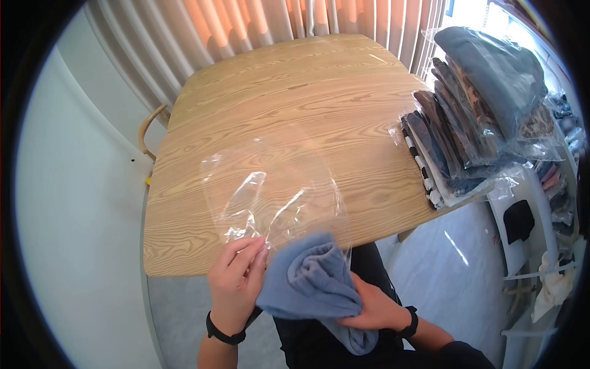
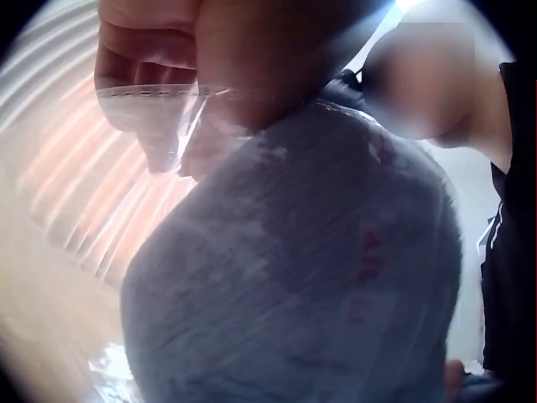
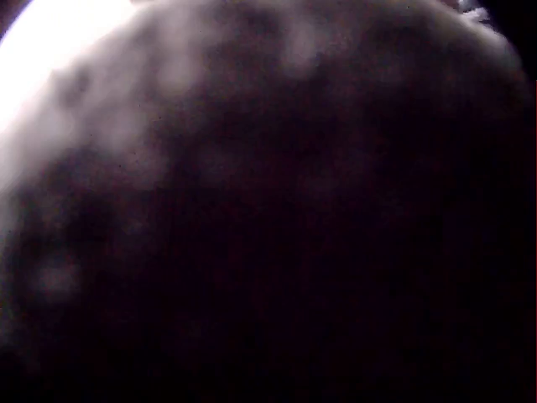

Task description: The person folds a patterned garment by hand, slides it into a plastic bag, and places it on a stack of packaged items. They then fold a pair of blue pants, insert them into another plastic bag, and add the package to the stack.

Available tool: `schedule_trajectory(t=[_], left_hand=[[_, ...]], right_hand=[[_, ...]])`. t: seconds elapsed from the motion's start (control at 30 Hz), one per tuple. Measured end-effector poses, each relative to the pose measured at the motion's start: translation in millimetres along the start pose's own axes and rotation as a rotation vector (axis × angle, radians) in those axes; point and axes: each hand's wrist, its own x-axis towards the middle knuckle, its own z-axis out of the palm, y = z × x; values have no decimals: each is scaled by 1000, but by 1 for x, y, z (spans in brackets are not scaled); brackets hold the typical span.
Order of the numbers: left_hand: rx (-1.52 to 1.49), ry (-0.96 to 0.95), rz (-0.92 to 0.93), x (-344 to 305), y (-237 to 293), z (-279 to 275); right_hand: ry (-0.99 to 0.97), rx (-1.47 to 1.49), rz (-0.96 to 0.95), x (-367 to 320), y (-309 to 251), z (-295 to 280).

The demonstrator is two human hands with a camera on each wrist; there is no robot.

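A clear plastic bag lies spread over the near part of the table. My left hand pinches its near edge between thumb and fingers. In the left wrist view the bag's perforated edge runs across those fingers. A folded blue-grey garment is at the bag's near end, with its rolled end toward the bag. My right hand grips the garment from the right, and a loose part hangs below it. Through the left wrist camera, clear film with red print covers the grey cloth. Dark, blurred cloth fills most of the right wrist view.
A tall stack of bagged folded clothes stands on the table's right edge. The wooden table reaches back to the curtains. A chair is at the left, and a shelf with clothes at the right.
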Motion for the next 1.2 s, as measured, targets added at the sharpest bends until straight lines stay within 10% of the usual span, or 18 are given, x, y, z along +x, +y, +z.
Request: schedule_trajectory(t=[0.13, 0.37, 0.77, 1.2], left_hand=[[38, 58, -128, 0, 4, 0], [86, 57, -88, 1, -9, 9], [106, -26, 244, -5, 8, -7], [94, -300, 514, -20, 27, 1]], right_hand=[[18, 0, 23, -1, 3, -10], [-491, 338, -279, -4, 1, -9], [-16, 125, 37, -1, 0, -4], [288, 198, -75, 10, 5, 10]])
